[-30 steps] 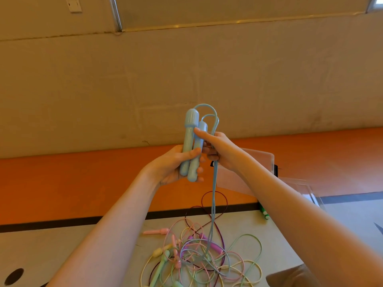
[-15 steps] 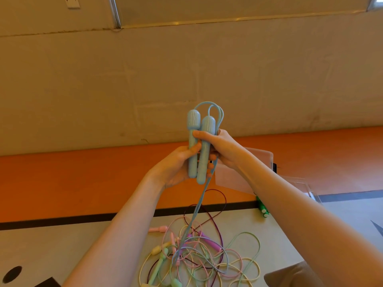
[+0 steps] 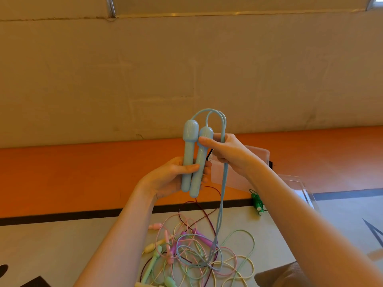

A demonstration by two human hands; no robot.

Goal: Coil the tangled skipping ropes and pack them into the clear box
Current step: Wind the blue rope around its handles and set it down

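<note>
Two blue handles [image 3: 191,158] stand upright side by side above the rope pile [image 3: 199,255], long axes vertical, rounded heads up. The left hand [image 3: 176,179] is wrapped around their lower halves. The right hand [image 3: 226,152], just right of the handles, has its thumb pressed on the nearer head and its fingers closed on the blue cord [image 3: 222,193], which arches over the heads and hangs straight down into the pile. The clear box [image 3: 298,183] sits right of the pile, behind the right forearm.
</note>
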